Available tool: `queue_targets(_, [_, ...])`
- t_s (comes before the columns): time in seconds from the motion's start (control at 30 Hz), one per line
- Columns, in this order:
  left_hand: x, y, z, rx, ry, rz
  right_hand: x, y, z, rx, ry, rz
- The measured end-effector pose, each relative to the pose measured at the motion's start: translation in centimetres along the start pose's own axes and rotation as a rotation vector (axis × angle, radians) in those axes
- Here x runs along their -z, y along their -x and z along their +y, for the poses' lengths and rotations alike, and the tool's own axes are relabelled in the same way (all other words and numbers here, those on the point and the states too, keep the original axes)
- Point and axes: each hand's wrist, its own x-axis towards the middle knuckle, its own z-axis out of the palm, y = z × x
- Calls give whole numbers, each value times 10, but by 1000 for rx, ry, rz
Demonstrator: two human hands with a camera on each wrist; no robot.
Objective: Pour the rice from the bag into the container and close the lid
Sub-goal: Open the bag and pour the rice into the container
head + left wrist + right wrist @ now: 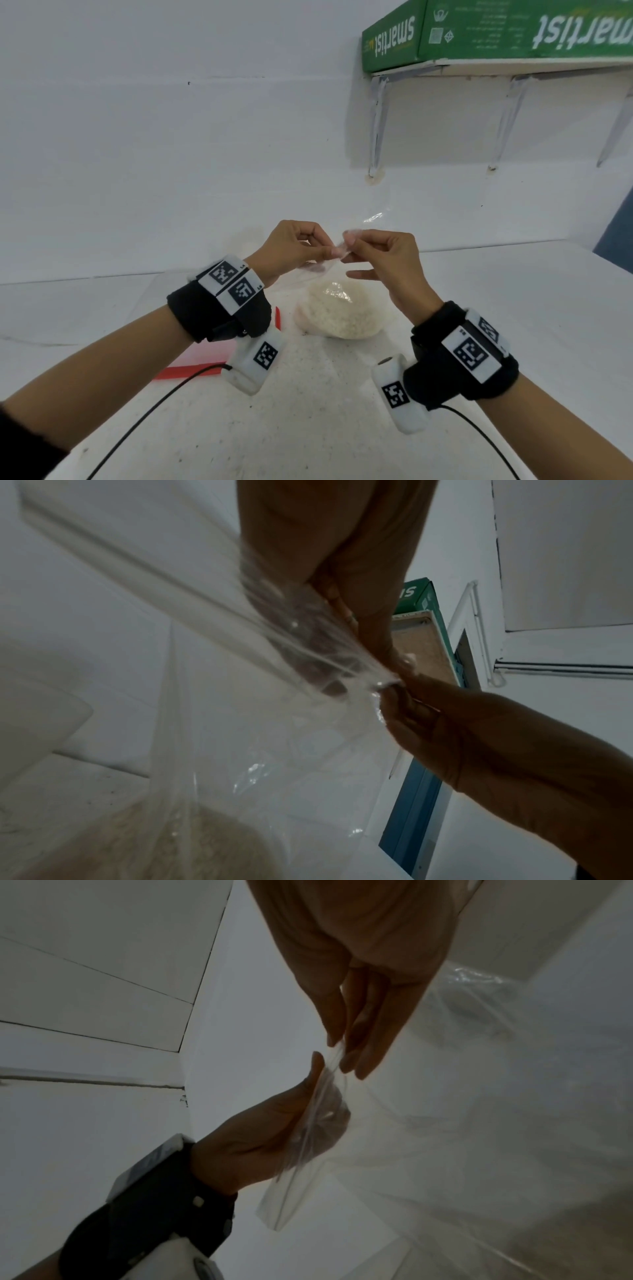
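Observation:
A clear plastic bag holding white rice rests on the white table, and its empty upper part is pulled up. Both hands meet above it. My left hand pinches the bag's top edge between thumb and fingers, and my right hand pinches the same edge right beside it. In the left wrist view the film stretches from the left fingers down to the rice. The right wrist view shows the right fingers gripping the bag's strip. A red and pinkish flat piece lies half hidden behind my left wrist.
A white wall stands close behind the table. Up at the right a shelf on metal brackets carries a green cardboard box. Black cables trail from both wrist units across the speckled tabletop near me.

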Motion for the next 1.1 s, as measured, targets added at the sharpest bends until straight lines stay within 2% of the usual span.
queue_targets(0.1, [4, -1, 0, 1, 92, 5, 3, 0, 1, 23, -14, -8])
queue_targets(0.17, [10, -3, 1, 3, 146, 55, 6, 1, 2, 28, -1, -10])
queue_targets(0.23, [19, -8, 3, -28, 150, 151, 9, 3, 4, 21, 16, -17])
queue_targets(0.37, [41, -18, 8, -166, -1, 387, 18, 9, 11, 3, 62, -14])
queue_targets(0.43, [50, -23, 8, -225, -49, 460, 25, 12, 15, -6, 102, 5])
queue_targets(0.63, [64, -33, 10, -285, -232, 439, 49, 19, 11, 63, 198, 96])
queue_targets(0.77, [53, -28, 25, -461, -473, 483, 48, 25, -4, 139, 191, 47])
queue_targets(0.8, [46, -25, 32, -494, -485, 452, 43, 26, -6, 148, 192, 22])
queue_targets(0.87, [29, -17, 47, -502, -565, 310, 34, 27, -6, 168, 195, -13])
queue_targets(1.0, [6, -13, 67, -341, -698, 104, 14, 28, 5, 257, 295, -29])
queue_targets(1.1, [-9, -24, 76, -179, -790, -58, 0, 33, 17, 266, 326, -38])
